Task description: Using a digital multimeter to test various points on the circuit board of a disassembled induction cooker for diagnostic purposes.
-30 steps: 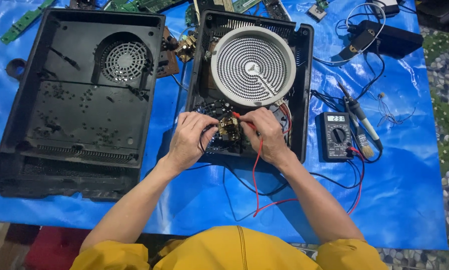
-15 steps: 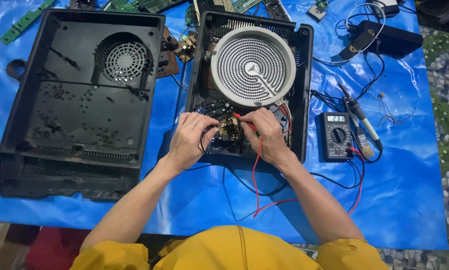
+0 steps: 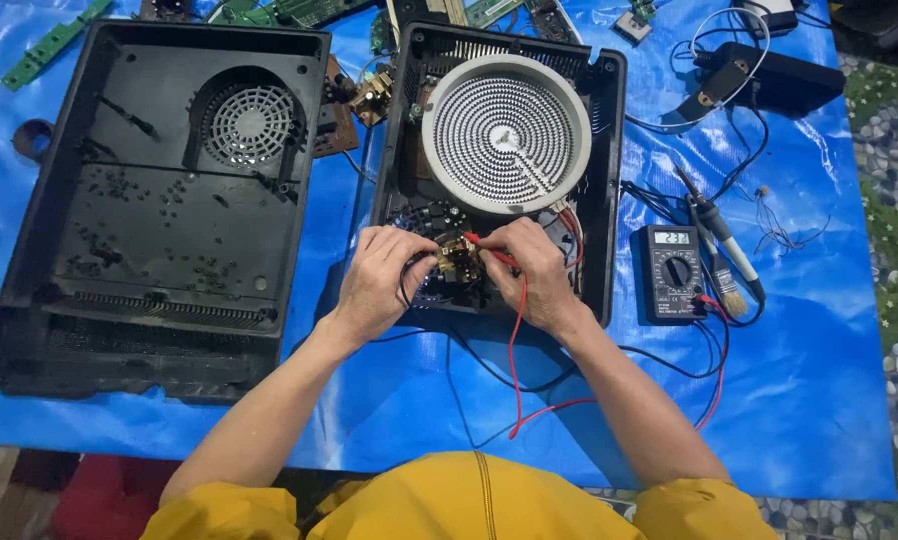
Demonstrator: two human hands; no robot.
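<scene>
Two hands work at the open cooker's (image 3: 601,180) near edge: left hand (image 3: 377,282) pinches a black probe (image 3: 409,278), right hand (image 3: 535,272) a red probe (image 3: 489,247); one multimeter (image 3: 671,273) lies just beside.

Bright even light, soft shadows, sharp focus, glare on blue tarp (image 3: 819,380)

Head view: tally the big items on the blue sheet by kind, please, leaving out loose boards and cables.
Black cooker housings: 2, empty shell and open base
Round heating coil: 1
Multimeter: 1
Brush: 1
Black power adapter: 1
Total: 6
</scene>
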